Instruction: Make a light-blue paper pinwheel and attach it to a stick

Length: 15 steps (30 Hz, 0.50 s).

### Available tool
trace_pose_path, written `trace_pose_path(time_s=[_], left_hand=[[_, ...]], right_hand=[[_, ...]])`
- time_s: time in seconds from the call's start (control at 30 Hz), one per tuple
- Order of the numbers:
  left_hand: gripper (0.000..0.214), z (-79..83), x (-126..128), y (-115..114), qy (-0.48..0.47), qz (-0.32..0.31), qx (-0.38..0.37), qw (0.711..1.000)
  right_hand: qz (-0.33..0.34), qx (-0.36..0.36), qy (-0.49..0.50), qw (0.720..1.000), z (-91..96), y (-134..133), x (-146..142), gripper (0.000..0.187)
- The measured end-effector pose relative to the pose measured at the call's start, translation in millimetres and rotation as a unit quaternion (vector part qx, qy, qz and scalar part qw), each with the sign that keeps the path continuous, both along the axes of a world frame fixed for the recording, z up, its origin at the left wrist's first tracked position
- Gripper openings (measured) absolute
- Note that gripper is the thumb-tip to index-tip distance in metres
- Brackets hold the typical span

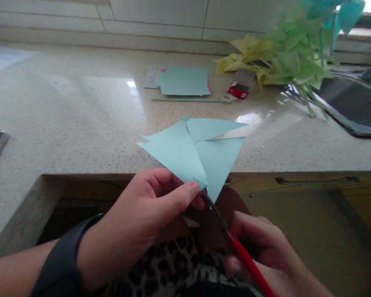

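Two hands work just below the near edge of the speckled stone desk. The left hand, with a black watch on its wrist, pinches the lower corner of a folded light-blue paper between thumb and fingers, so its grip is pressed together on the sheet. The paper fans upward from that hand in pointed flaps, held in the air over the desk's edge. The right hand, below and to the right of the paper, is closed around the red handles of a pair of scissors; the dark blades reach up to the paper's bottom tip, just beside the left thumb. Beyond the paper, on the desk, lie a stack of blue sheets, a thin stick and a small red box. Up and right of the paper stands a bunch of yellow, green and teal paper flowers.
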<state>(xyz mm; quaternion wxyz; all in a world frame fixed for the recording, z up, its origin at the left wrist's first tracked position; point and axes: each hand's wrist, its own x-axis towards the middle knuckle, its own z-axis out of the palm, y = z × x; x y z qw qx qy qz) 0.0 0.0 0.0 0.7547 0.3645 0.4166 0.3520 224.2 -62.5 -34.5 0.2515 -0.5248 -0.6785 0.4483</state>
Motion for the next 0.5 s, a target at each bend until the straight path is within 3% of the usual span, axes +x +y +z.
trace_pose_path(time_s=[0.23,0.5], left_hand=[[0.015,3.2,4,-2,-0.025,0.044,0.003,0.999],[0.017,0.5,6,-2,-0.024,0.062,0.001,0.998]], right_hand=[[-0.024,0.097,0.021,0.995,-7.3,0,-17,0.04],[-0.039,0.105,0.032,0.993,-7.2,0,-26,0.041]])
